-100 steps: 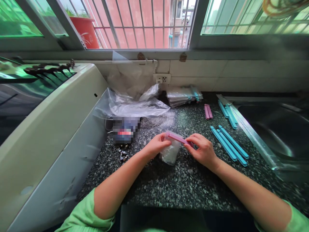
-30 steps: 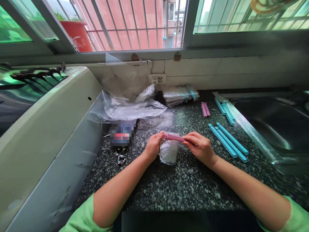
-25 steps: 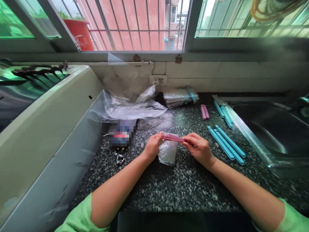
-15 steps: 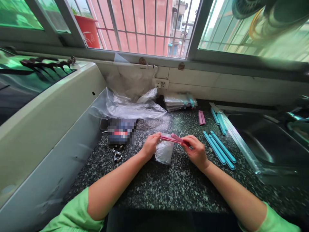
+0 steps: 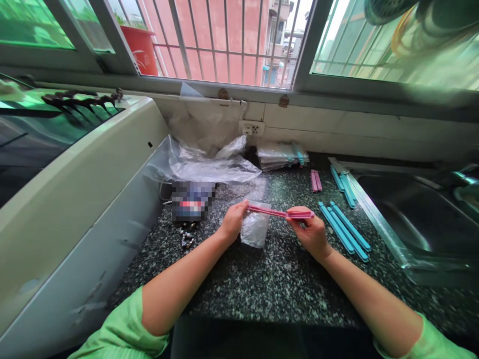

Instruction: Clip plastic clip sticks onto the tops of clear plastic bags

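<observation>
A long pink bag clip (image 5: 272,212) stretches between my hands, unfolded nearly straight. My left hand (image 5: 232,219) pinches its left end with thumb and fingers, at the top left corner of a small clear plastic bag (image 5: 255,230). The clip crosses the top of this bag, which hangs below it with white, crinkled contents I cannot make out. My right hand (image 5: 310,232) grips the clip near its middle, and the rest of it sticks out to the right past the fingers. Whether the bag's edge lies in the clip is unclear.
Several teal clips (image 5: 346,230) lie right of my hand, near the sink (image 5: 402,214). Pink clips (image 5: 316,181) and a stack of clear bags (image 5: 280,156) lie behind. Left are a large plastic bag (image 5: 209,167), a blurred dark box (image 5: 192,199) and a beaded item (image 5: 187,235).
The clip's folded arm, which pointed left over the bag, has swung out to the right. My right hand has shifted slightly right. My left hand keeps its hold.
</observation>
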The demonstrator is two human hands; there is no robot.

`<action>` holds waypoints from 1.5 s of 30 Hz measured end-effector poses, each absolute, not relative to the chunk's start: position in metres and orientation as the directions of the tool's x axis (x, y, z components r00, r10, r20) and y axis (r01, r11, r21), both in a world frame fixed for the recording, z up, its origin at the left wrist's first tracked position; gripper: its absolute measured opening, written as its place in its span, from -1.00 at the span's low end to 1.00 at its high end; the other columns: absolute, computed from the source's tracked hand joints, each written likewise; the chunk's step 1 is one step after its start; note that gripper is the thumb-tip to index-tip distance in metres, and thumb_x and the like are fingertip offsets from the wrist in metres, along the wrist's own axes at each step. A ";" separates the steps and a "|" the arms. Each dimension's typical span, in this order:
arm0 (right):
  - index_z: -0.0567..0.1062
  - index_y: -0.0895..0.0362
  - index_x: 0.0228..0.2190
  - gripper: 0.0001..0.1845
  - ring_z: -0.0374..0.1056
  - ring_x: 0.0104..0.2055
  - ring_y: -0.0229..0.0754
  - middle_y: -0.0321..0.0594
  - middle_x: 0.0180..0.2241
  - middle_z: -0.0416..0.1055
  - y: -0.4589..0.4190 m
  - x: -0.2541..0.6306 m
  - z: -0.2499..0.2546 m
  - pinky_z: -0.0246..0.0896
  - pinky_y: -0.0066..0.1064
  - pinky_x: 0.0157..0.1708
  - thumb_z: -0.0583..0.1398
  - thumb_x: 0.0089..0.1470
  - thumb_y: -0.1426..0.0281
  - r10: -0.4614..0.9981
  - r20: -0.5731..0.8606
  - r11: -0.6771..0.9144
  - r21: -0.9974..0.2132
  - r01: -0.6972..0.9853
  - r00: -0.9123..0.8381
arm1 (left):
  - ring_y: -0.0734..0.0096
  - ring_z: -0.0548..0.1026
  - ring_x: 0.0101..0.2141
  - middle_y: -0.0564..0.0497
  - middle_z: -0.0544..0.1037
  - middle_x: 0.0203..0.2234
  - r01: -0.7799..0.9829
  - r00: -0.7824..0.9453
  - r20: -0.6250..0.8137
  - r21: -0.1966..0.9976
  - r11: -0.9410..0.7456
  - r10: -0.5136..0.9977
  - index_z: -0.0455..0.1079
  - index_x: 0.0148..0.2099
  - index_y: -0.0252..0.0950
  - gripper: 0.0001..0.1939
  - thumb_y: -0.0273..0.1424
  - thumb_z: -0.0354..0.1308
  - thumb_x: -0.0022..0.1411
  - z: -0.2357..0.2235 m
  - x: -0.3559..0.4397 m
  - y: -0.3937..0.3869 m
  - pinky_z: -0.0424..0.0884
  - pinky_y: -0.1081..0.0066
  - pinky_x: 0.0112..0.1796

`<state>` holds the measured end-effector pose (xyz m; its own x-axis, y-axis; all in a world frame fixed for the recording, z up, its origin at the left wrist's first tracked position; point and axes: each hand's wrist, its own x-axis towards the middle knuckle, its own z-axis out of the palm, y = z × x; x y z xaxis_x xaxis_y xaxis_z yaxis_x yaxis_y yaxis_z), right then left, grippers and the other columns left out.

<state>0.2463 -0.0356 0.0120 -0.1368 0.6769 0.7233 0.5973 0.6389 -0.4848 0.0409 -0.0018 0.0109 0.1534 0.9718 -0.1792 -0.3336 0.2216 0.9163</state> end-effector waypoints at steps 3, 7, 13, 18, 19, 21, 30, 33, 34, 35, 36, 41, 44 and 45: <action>0.44 0.11 -0.36 -0.92 0.41 -0.31 -0.21 -0.20 -0.38 0.46 -0.036 0.247 0.013 0.37 -0.36 -0.27 0.18 0.01 0.48 0.686 0.713 0.639 -0.495 0.588 -0.145 | 0.52 0.24 -0.60 0.11 0.33 -0.72 -0.338 0.133 -0.175 0.917 0.211 0.975 0.31 -0.58 -0.35 -0.57 -0.04 0.21 -0.19 0.011 0.041 -0.001 0.12 0.48 -0.50; 0.44 0.09 -0.35 -0.90 0.41 -0.31 -0.21 -0.22 -0.36 0.46 -0.039 0.248 0.016 0.38 -0.36 -0.27 0.18 0.01 0.48 0.715 0.690 0.617 -0.547 0.565 -0.113 | 0.54 0.21 -0.60 0.12 0.32 -0.70 -0.367 0.125 -0.190 0.903 0.223 0.974 0.29 -0.59 -0.33 -0.60 -0.07 0.22 -0.17 0.011 0.040 0.001 0.10 0.49 -0.52; 0.41 0.10 -0.34 -0.89 0.42 -0.32 -0.20 -0.22 -0.38 0.44 -0.039 0.246 0.015 0.40 -0.33 -0.28 0.20 0.01 0.40 0.791 0.609 0.557 -0.680 0.477 -0.056 | 0.56 0.20 -0.62 0.12 0.32 -0.71 -0.412 0.118 -0.222 0.876 0.251 0.968 0.28 -0.60 -0.33 -0.59 -0.07 0.26 -0.21 0.013 0.041 0.001 0.08 0.50 -0.54; 0.42 0.11 -0.36 -0.87 0.41 -0.41 -0.24 -0.24 -0.41 0.45 -0.037 0.246 0.016 0.40 -0.39 -0.39 0.20 0.01 0.33 0.851 0.523 0.483 -0.748 0.455 -0.044 | 0.55 0.21 -0.64 0.11 0.34 -0.73 -0.410 0.146 -0.241 0.868 0.281 0.959 0.31 -0.60 -0.34 -0.55 -0.02 0.27 -0.29 0.014 0.042 0.000 0.09 0.50 -0.55; 0.42 0.11 -0.36 -0.87 0.40 -0.42 -0.24 -0.24 -0.41 0.46 -0.037 0.246 0.016 0.40 -0.40 -0.40 0.20 0.01 0.32 0.858 0.511 0.477 -0.750 0.457 -0.057 | 0.55 0.22 -0.64 0.10 0.34 -0.72 -0.411 0.148 -0.243 0.867 0.283 0.959 0.32 -0.60 -0.34 -0.54 -0.02 0.28 -0.31 0.015 0.042 0.000 0.10 0.50 -0.55; 0.43 0.10 -0.37 -0.86 0.40 -0.43 -0.25 -0.25 -0.41 0.45 -0.036 0.247 0.015 0.40 -0.40 -0.41 0.20 0.01 0.31 0.862 0.501 0.477 -0.751 0.456 -0.077 | 0.54 0.22 -0.64 0.10 0.35 -0.72 -0.409 0.144 -0.241 0.869 0.280 0.960 0.32 -0.60 -0.34 -0.53 0.00 0.28 -0.33 0.015 0.042 -0.001 0.10 0.49 -0.55; 0.44 0.10 -0.37 -0.92 0.40 -0.35 -0.20 -0.22 -0.40 0.45 -0.031 0.250 0.007 0.38 -0.34 -0.32 0.18 0.02 0.38 0.799 0.578 0.567 -0.631 0.529 -0.166 | 0.52 0.26 -0.59 0.08 0.38 -0.69 -0.347 0.168 -0.201 0.905 0.248 0.965 0.35 -0.58 -0.35 -0.53 0.01 0.25 -0.25 0.013 0.041 -0.001 0.16 0.49 -0.50; 0.44 0.09 -0.38 -0.94 0.40 -0.36 -0.21 -0.24 -0.42 0.45 -0.031 0.250 0.007 0.37 -0.35 -0.33 0.18 0.02 0.40 0.784 0.599 0.578 -0.604 0.549 -0.167 | 0.53 0.26 -0.60 0.08 0.39 -0.67 -0.354 0.193 -0.187 0.902 0.247 0.963 0.37 -0.54 -0.36 -0.52 0.02 0.22 -0.20 0.014 0.040 -0.003 0.15 0.48 -0.50; 0.44 0.08 -0.38 -0.94 0.40 -0.36 -0.20 -0.24 -0.42 0.45 -0.031 0.250 0.007 0.36 -0.35 -0.34 0.18 0.02 0.39 0.780 0.605 0.577 -0.599 0.555 -0.158 | 0.53 0.26 -0.59 0.08 0.40 -0.65 -0.349 0.206 -0.173 0.907 0.238 0.963 0.39 -0.51 -0.37 -0.52 0.01 0.22 -0.19 0.014 0.040 -0.003 0.15 0.49 -0.50; 0.44 0.08 -0.38 -0.94 0.40 -0.37 -0.20 -0.24 -0.42 0.45 -0.031 0.250 0.007 0.36 -0.36 -0.35 0.17 0.02 0.39 0.780 0.608 0.573 -0.596 0.563 -0.149 | 0.52 0.28 -0.58 0.08 0.42 -0.62 -0.339 0.220 -0.153 0.914 0.223 0.963 0.40 -0.46 -0.37 -0.54 -0.02 0.24 -0.18 0.015 0.039 -0.004 0.16 0.49 -0.49; 0.43 0.08 -0.39 -0.94 0.40 -0.37 -0.20 -0.24 -0.42 0.45 -0.031 0.250 0.008 0.36 -0.36 -0.36 0.17 0.03 0.38 0.780 0.610 0.568 -0.593 0.571 -0.142 | 0.52 0.30 -0.55 0.07 0.44 -0.58 -0.327 0.236 -0.133 0.922 0.208 0.962 0.42 -0.41 -0.36 -0.56 -0.07 0.27 -0.19 0.015 0.040 -0.005 0.17 0.50 -0.47; 0.42 0.09 -0.40 -0.93 0.39 -0.40 -0.21 -0.24 -0.45 0.43 -0.032 0.251 0.011 0.35 -0.38 -0.39 0.15 0.04 0.37 0.760 0.635 0.577 -0.561 0.593 -0.139 | 0.48 0.38 -0.49 0.05 0.51 -0.50 -0.288 0.294 -0.142 0.930 0.229 0.945 0.42 -0.32 -0.35 -0.59 -0.30 0.35 -0.29 0.015 0.041 -0.007 0.23 0.50 -0.41; 0.42 0.09 -0.39 -0.93 0.38 -0.40 -0.22 -0.25 -0.45 0.43 -0.032 0.253 0.015 0.35 -0.38 -0.38 0.15 0.04 0.37 0.746 0.655 0.573 -0.539 0.617 -0.121 | 0.49 0.38 -0.51 0.04 0.52 -0.52 -0.304 0.270 -0.169 0.919 0.250 0.948 0.45 -0.36 -0.35 -0.64 -0.32 0.35 -0.30 0.016 0.041 -0.007 0.23 0.50 -0.43; 0.42 0.09 -0.38 -0.94 0.38 -0.39 -0.22 -0.25 -0.45 0.43 -0.031 0.254 0.015 0.35 -0.37 -0.37 0.15 0.04 0.37 0.741 0.663 0.567 -0.532 0.629 -0.106 | 0.49 0.38 -0.51 0.03 0.52 -0.52 -0.317 0.259 -0.173 0.914 0.253 0.950 0.46 -0.37 -0.35 -0.64 -0.32 0.35 -0.31 0.017 0.041 -0.007 0.23 0.50 -0.43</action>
<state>0.2536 -0.0315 0.0155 -0.1056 0.7407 0.6635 0.6290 0.5665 -0.5324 0.0406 -0.0066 0.0166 0.2590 0.9503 -0.1730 -0.3165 0.2527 0.9143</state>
